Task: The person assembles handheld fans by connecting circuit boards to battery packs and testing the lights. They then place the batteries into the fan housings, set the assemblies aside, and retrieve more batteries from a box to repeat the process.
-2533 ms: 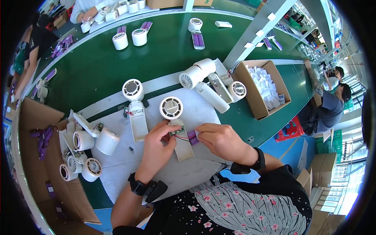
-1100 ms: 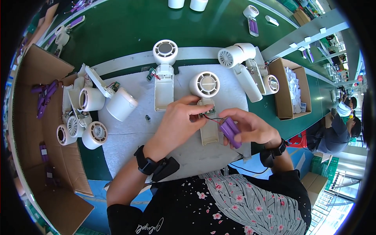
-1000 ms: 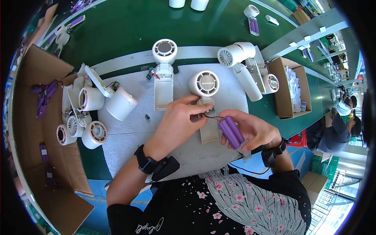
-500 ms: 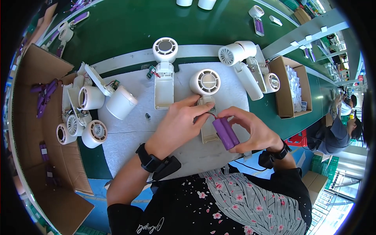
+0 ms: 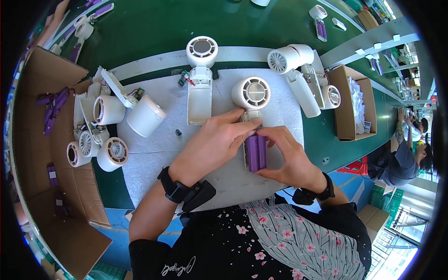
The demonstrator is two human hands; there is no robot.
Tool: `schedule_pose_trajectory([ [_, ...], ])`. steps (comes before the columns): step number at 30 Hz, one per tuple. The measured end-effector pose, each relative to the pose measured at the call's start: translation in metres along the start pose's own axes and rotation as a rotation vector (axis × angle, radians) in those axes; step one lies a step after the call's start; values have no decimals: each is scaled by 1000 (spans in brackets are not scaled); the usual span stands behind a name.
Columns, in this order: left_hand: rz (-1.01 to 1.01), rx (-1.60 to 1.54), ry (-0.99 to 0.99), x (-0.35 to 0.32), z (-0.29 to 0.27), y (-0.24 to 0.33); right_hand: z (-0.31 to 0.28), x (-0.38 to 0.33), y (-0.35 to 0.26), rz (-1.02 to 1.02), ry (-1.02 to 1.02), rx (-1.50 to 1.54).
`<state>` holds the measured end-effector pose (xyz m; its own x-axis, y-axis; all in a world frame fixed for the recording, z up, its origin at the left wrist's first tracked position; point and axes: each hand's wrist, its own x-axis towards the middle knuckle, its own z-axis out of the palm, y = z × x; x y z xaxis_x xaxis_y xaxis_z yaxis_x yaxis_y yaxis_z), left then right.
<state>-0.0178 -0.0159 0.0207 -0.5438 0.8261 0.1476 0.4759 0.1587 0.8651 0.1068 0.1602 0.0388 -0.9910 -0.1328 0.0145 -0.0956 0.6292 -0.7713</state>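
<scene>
In front of me lies a white handheld fan with its round head pointing away and its handle shell open. A purple two-cell battery pack is lined up over the handle's hollow; whether it is fully seated I cannot tell. My right hand grips the pack, thumb at its near end and fingers at its far end. My left hand presses its fingers on the top of the handle, just below the fan head, and what lies under the fingertips is hidden. A second open fan body lies to the left, a small green circuit board beside it.
White fan parts pile up at the left beside a cardboard box holding purple battery packs. More fan parts lie at the right, next to a box of white pieces. A white foam mat covers the bench.
My right hand has moved left and turned the battery pack from a slant to straight, bringing it over the fan handle. My left hand stays at the top of the handle.
</scene>
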Motion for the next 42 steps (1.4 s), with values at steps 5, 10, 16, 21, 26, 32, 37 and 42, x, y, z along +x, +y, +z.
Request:
schedule_pose_trajectory([
  [5,6,10,-3,-2,-1,1,8,-6,-10,-6,81,-84],
  [10,4,13,-11,-2,-1,0,4,-5,-13,6,85,-117],
  [16,34,8,14,-1,0,-3,5,-8,-13,-74,89,-252],
  [21,52,-9,50,-1,3,-5,5,-7,-15,-91,58,-344],
  [26,34,-65,64,-1,4,-5,-1,-2,-16,-126,-25,-402],
  [32,-9,-82,31,-2,-1,-2,4,-2,-13,-110,41,-326],
  [37,-94,-88,-47,-1,-6,-2,3,4,-13,13,49,-155],
  [42,-139,-135,-35,-2,-3,-5,2,11,-12,68,13,-113],
])
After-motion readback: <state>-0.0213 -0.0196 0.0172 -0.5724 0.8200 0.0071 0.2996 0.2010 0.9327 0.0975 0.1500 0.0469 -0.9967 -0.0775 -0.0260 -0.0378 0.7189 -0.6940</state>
